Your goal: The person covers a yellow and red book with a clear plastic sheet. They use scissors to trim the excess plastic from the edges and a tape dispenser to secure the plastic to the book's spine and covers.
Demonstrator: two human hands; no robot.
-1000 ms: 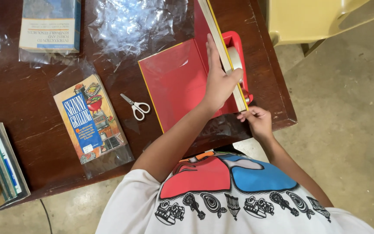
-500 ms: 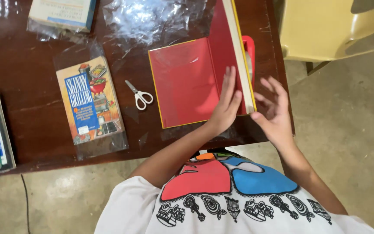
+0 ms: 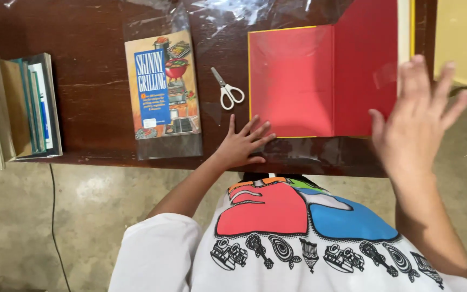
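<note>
Our left hand (image 3: 241, 145) lies flat, fingers spread, tips touching the red book cover (image 3: 293, 81) to steady it; right hand (image 3: 414, 121) hovers open, empty, above its right half.

Left hand (image 3: 242, 143) flat, right hand (image 3: 418, 120) raised.

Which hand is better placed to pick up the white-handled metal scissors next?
Probably the left hand: it lies flat on the dark wooden table just below the scissors. The right hand is raised over the open red book cover, farther away.
</note>
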